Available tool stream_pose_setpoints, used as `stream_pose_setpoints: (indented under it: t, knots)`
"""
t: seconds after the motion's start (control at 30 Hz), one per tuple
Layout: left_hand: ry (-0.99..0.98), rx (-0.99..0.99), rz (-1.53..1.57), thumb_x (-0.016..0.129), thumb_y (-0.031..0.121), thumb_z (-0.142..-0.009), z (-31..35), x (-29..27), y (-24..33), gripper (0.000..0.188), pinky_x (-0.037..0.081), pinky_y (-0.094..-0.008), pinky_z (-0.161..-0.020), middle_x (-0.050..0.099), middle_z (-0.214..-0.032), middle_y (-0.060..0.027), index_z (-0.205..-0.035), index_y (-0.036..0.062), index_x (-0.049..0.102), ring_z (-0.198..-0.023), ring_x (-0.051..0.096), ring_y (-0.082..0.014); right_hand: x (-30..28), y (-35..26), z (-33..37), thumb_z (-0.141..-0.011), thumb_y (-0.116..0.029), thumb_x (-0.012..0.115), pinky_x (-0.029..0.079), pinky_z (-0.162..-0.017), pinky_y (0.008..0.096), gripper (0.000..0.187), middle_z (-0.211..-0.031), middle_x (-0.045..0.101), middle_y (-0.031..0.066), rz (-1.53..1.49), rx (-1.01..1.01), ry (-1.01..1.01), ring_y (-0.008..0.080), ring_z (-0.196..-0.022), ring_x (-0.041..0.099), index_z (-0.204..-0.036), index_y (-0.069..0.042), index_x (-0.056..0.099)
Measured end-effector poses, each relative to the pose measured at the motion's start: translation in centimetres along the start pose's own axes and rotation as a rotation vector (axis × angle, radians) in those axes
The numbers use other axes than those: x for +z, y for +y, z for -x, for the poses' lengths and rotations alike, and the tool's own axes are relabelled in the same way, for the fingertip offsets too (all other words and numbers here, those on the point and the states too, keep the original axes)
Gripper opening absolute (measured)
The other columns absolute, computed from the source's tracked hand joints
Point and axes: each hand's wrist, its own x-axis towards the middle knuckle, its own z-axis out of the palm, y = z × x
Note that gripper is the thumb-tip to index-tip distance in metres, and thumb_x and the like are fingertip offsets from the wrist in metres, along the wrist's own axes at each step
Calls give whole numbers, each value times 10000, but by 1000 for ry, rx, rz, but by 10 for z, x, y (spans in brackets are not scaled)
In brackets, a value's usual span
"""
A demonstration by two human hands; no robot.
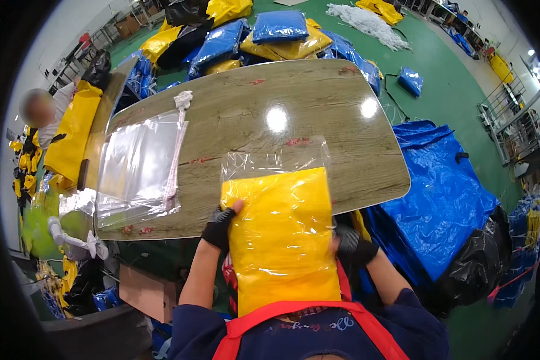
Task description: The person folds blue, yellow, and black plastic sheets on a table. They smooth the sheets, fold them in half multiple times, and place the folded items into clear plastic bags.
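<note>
A folded yellow sheet [282, 240] sits inside a clear plastic bag [276, 157], held upright against my front at the table's near edge. The bag's unfilled end stretches past the yellow fold onto the tabletop. My left hand [221, 227], in a black fingerless glove, grips the bag's left side, thumb on top. At the right side, my right hand [353, 245], gloved the same way, is blurred and presses near the bag's edge; its fingers are partly hidden. To the left lies a stack of flat clear bags [135, 165], with a whitish strip [177, 150] along its right side.
The wood-patterned table [246, 102] has rounded corners. Beyond it are piled blue and yellow packs [279, 27]. A large blue sheet [438, 198] and black plastic [477, 258] lie at right. Another person [57, 111] is at far left beside yellow material. A cardboard box [147, 294] stands lower left.
</note>
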Motion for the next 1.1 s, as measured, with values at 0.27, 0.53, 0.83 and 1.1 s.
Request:
stream_pose_setpoints:
  t: [0.27, 0.53, 0.83, 1.1]
  knots:
    - [21, 29, -82, 730, 318, -779, 93, -19, -87, 674, 433, -322, -941, 548, -1246, -72, -1313, 29, 438, -1112, 537, -197, 57, -38, 94, -818, -279, 679, 259, -1082, 346, 800, -1446, 333, 100, -88, 232, 108, 209, -1326, 309, -1447, -52, 239]
    - [-255, 32, -219, 766, 306, -738, 118, -6, -92, 782, 394, -367, -999, 499, -1300, -81, -1357, 46, 366, -1197, 477, -229, 64, -127, 117, -782, -331, 711, 215, -1102, 362, 930, -1483, 255, 106, -248, 85, 0, 221, -1361, 246, -1465, -49, 147]
    - [-40, 398, -545, 617, 262, -894, 27, 38, -106, 353, 462, -298, -772, 616, -1019, -24, -1160, 40, 545, -891, 568, -160, 32, -136, 16, -796, -101, 697, 483, -842, 302, 399, -1062, 635, 61, -537, -204, 606, 142, -949, 595, -1159, -3, 562]
    - [39, 1734, -1794, 694, 625, -641, 54, 179, 103, 795, 316, -514, -1035, 529, -1233, -198, -1213, 90, 563, -1270, 369, -412, -6, -141, 45, -654, -64, 775, 455, -878, 328, 473, -976, 550, 67, 336, -538, 536, 166, -952, 548, -1042, -70, 504]
